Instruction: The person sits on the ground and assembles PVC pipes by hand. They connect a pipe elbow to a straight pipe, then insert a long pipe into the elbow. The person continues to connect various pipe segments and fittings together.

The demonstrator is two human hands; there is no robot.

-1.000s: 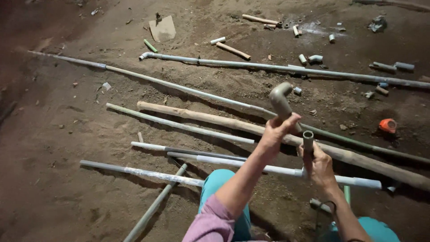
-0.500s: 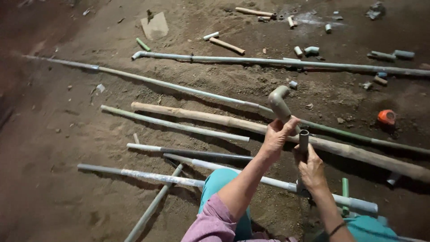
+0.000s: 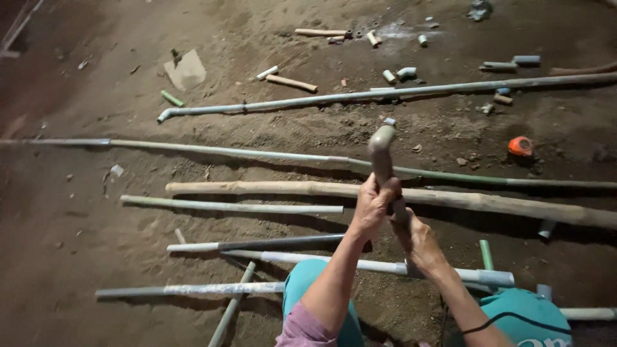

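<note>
My left hand is shut round the lower end of a grey bent pipe elbow, which points up and away from me. Just below and to the right of it, my right hand grips a short grey pipe piece. Only a sliver of that piece shows between the two hands, and it meets the elbow's lower end. Whether the two parts are joined is hidden by my fingers. Both hands are held above long pipes lying on the dirt ground.
Several long grey and green pipes and a wooden pole lie across the dirt. Short pipe offcuts are scattered at the top. An orange tape measure sits at right. My teal-clad knees are at the bottom.
My right hand has brought the short pipe up against the elbow held in my left hand. The two hands now touch.
</note>
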